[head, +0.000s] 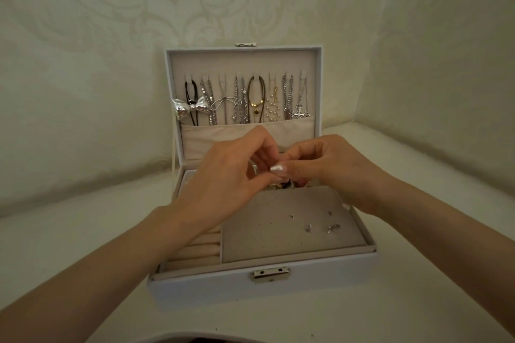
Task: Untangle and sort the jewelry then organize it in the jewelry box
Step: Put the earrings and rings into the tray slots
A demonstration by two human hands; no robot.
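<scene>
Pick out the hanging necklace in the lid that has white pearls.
The pearl necklace, sixth from the left, hangs just right of the gold-pendant cord. It alone carries strings of white beads; nothing else hanging there does.

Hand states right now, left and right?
Left hand: fingertips pinched on a small item, hidden between them.
Right hand: pinched on the same small item.

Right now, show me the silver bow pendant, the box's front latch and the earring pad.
silver bow pendant [192, 107]: head view, centre knot.
front latch [271, 273]: head view, middle of its plate.
earring pad [264, 231]: head view, bare felt near its middle.
</scene>
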